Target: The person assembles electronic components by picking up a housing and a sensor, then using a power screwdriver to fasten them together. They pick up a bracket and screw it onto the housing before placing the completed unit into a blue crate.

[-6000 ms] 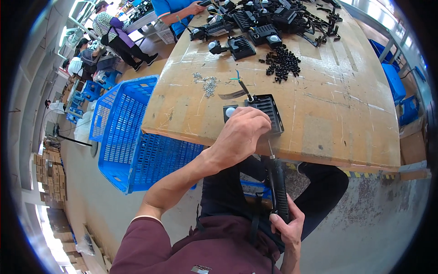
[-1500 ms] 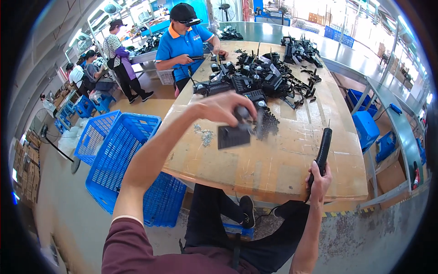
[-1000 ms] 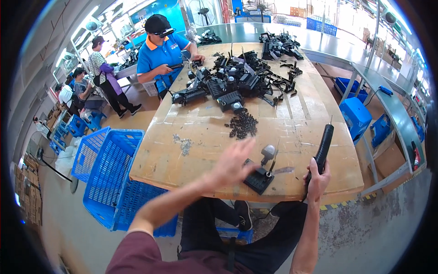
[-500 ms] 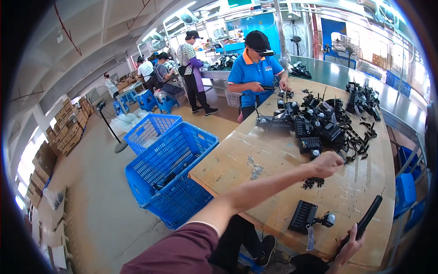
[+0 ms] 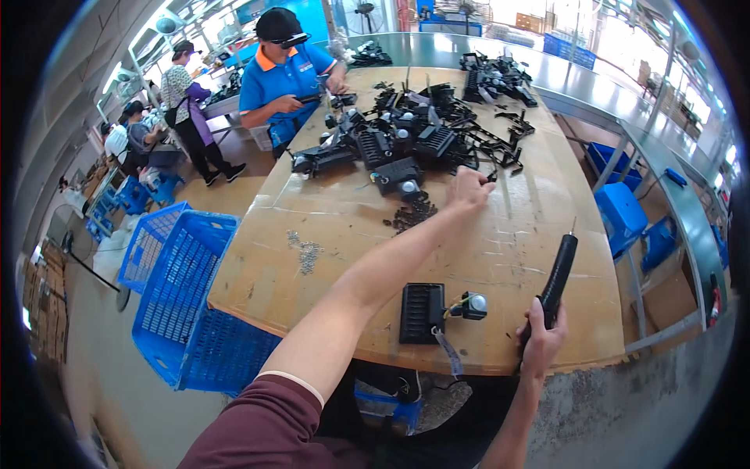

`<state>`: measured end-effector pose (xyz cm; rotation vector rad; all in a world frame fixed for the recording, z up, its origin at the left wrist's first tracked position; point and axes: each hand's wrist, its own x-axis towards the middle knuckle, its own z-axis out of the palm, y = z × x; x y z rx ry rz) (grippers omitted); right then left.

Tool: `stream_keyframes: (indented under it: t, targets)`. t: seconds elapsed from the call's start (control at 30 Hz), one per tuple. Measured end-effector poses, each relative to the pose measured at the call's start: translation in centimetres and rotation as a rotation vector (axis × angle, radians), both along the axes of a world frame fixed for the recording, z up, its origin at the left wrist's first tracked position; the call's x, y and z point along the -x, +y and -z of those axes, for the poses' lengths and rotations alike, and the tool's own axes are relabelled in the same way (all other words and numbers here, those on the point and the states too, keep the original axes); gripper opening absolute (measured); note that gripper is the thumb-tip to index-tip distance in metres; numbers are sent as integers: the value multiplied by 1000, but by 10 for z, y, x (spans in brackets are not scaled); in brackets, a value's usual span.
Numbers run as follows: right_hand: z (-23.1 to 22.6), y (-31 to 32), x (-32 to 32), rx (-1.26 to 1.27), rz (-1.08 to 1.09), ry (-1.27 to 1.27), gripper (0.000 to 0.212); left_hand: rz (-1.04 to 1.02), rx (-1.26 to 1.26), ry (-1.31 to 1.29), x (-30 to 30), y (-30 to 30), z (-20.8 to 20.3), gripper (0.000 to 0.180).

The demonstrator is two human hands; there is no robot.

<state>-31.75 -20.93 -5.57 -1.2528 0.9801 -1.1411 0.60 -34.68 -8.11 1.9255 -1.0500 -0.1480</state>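
Note:
My left hand point(image 5: 470, 189) reaches across the table to the near edge of the black parts. Its fingers are closed, with a small black part point(image 5: 492, 177) at the tips, mostly hidden by them. My right hand point(image 5: 542, 338) grips a black electric screwdriver point(image 5: 559, 270) at the table's near right edge, its thin bit pointing up and away. Between my arms lies a black finned lamp housing point(image 5: 423, 313), with a small sensor head point(image 5: 473, 306) wired to it and a clear tag point(image 5: 448, 353) hanging over the edge. Thin black brackets point(image 5: 512, 133) lie beyond my left hand.
A heap of black lamps point(image 5: 394, 141) fills the table's far middle. Small black pieces point(image 5: 414, 213) and silver screws point(image 5: 306, 254) lie nearer. Blue crates point(image 5: 176, 293) stand left of the table. A co-worker in a blue shirt point(image 5: 285, 82) handles a tool at the far left corner.
The view has turned to the right, so the table sits further left. My left hand stays by the brackets, its fingertips now at a small black part. My right hand still holds the screwdriver.

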Motion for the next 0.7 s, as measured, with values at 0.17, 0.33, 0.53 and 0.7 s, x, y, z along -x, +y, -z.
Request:
stream_keyframes:
  t: [0.17,0.33,0.53,0.7]
  targets:
    - [-3,1,-11,17,-34,-14,38,-182,50,37,-29,-5,-18,23]
    - [-6,3,2,13,-6,-14,35,44,187,692,-30,-17,-94,17]
    - [-4,0,-4,51,-36,-27,35,298,-333,-53,-47,19,-90,19]
    - [0,-2,-1,70,-16,-22,37,329,-403,-638,-5,39,-79,15]
